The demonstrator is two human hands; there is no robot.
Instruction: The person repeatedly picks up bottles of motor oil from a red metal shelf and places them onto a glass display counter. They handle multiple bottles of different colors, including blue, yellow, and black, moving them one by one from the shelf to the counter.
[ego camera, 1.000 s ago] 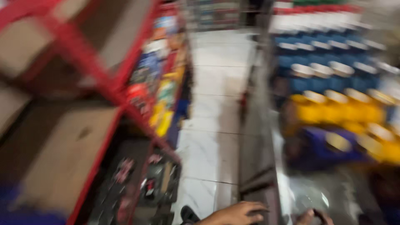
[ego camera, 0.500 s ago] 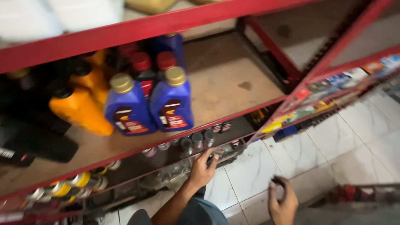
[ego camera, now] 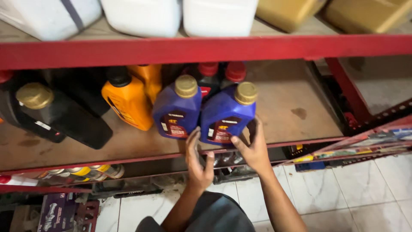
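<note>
I have both hands up at the front edge of the red shelf [ego camera: 206,50], on the blue bottle [ego camera: 226,115] with the gold cap that stands on the brown shelf board, just right of its twin [ego camera: 178,109] and touching it. My right hand [ego camera: 253,148] has its grip loosely closed on the bottle's lower right corner, thumb across the label, fingers wrapped round the far side. My left hand [ego camera: 198,161] is open, fingers stretched up so the tips reach the gap between the two blue bottles; it holds nothing that I can see.

To handle this well, I judge the left fingers should slide further in between the bottles so the neighbour stays put. I would keep the bottle upright and grip lower and wider, since the plastic sides look smooth. The orange bottle [ego camera: 128,101] and the black one [ego camera: 64,118] stand well clear to the left, so the twin is the only thing likely to tip.
</note>
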